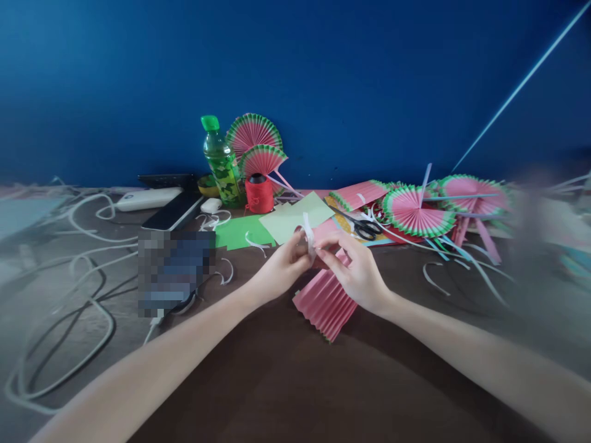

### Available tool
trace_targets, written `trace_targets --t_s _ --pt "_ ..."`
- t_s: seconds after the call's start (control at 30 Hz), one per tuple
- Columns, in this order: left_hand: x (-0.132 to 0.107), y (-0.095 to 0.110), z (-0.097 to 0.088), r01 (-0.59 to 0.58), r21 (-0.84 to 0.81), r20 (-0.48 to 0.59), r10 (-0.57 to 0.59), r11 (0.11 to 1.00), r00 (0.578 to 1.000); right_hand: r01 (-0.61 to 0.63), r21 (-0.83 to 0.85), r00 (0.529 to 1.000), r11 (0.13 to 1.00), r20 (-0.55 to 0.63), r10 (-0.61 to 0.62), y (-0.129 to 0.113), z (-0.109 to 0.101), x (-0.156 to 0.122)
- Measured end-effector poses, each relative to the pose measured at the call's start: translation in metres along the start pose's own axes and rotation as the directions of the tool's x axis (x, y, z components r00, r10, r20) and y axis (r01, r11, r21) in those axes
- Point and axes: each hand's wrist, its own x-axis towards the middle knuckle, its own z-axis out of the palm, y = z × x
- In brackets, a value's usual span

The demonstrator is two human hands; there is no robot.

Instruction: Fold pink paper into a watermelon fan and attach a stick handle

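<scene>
What looks like a roll of white tape (308, 235) is held up near the middle of the head view, pinched in the fingers of my left hand (295, 257). My right hand (353, 267) is closed close beside it, thumb and forefinger pressed together at the tape's edge; a small whitish bit shows at those fingertips. Below and partly behind my right hand lies a pleated pink paper (325, 301) with green-tipped edges on the dark table (277, 381). Black-handled scissors (367, 229) rest beyond my right hand.
Pale green paper (298, 216) and bright green paper (244, 232) lie ahead. Behind stand a green bottle (224, 166) and a red thread spool (259, 194). Watermelon-coloured paper fans (418, 210) pile up at right. A blurred-out phone (175, 271) and white cables (108, 320) occupy the left.
</scene>
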Motion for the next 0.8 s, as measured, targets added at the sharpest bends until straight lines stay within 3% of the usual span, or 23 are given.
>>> trace_targets --t_s 0.23,0.43,0.63,0.8 --pt "0.001 0.0 -0.002 -0.083 0.132 0.008 0.083 0.988 0.997 0.004 -0.003 1.0 1.0 -0.004 -0.005 -0.001 0.001 0.0" --pt "0.002 0.01 -0.005 -0.102 0.305 -0.018 0.113 0.947 0.993 0.114 -0.013 0.993 0.993 0.007 -0.114 -0.002 0.001 -0.003" --pt "0.006 0.013 -0.014 0.038 0.215 -0.183 0.002 0.976 0.983 0.222 0.043 0.972 0.974 0.062 -0.225 -0.005 0.004 -0.008" --pt "0.005 0.004 -0.02 0.008 0.224 -0.187 0.035 0.975 0.982 0.142 0.032 0.989 0.989 0.042 -0.143 -0.008 0.0 -0.004"
